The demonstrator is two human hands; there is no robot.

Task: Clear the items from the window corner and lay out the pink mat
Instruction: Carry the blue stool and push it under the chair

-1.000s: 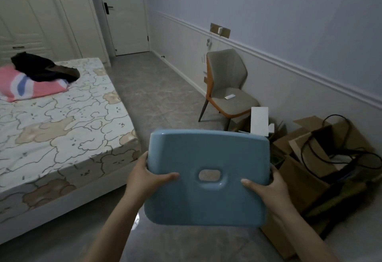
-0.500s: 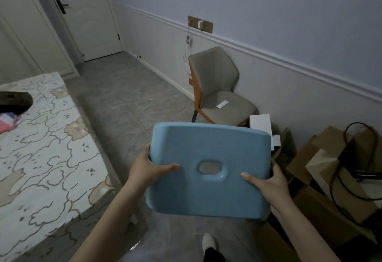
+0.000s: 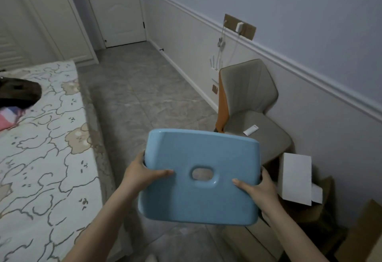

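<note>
I carry a light blue plastic stool (image 3: 198,154) in front of me, its flat seat with an oval handle hole facing up; its legs are hidden beneath. My left hand (image 3: 142,173) grips its left edge, thumb lying on the seat. My right hand (image 3: 261,189) grips the right edge the same way. The stool hangs above the grey tiled floor between the bed and the chair. No pink mat is in view.
A bed (image 3: 41,148) with a patterned sheet fills the left, with dark clothing (image 3: 18,94) on it. A grey-and-orange chair (image 3: 248,100) stands by the right wall, a white box (image 3: 294,178) and cardboard boxes (image 3: 363,232) beside it. A closed door (image 3: 117,9) is far ahead.
The view has swung right then back left and moved forward along the bed. The stool stays held in both hands; the chair is now nearer and the cardboard boxes have slid to the frame's right edge.
</note>
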